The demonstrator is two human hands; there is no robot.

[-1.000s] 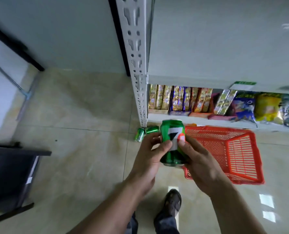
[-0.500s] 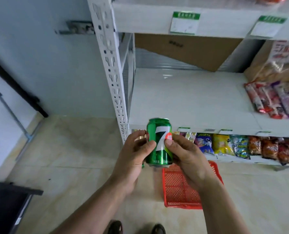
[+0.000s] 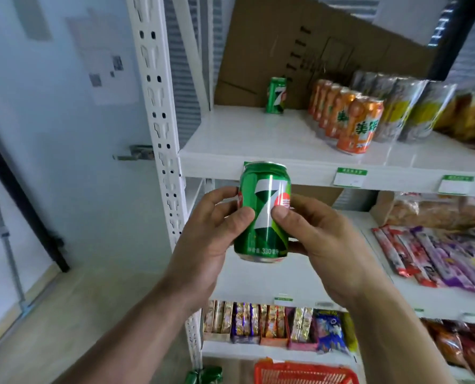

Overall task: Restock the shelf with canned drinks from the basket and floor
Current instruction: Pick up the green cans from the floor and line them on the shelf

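Observation:
I hold a green 7-Up can (image 3: 264,217) upright in both hands, just below the front edge of the upper shelf (image 3: 258,145). My left hand (image 3: 211,239) grips its left side with the thumb on the label. My right hand (image 3: 322,242) grips its right side, thumb on the label too. Another green can (image 3: 276,95) stands at the back of that shelf. The red basket (image 3: 305,372) sits on the floor at the bottom edge, with green cans (image 3: 204,375) lying left of it.
A row of orange cans (image 3: 347,117) and snack bags (image 3: 413,112) fill the upper shelf's right part. Brown cardboard (image 3: 313,45) leans behind. A white perforated upright (image 3: 158,106) bounds the shelf's left. Lower shelves carry snack packets (image 3: 438,259) and boxed sweets (image 3: 258,320).
The view has tilted up from the floor to the upper shelf. Both hands have lifted the green can from above the basket to shelf height.

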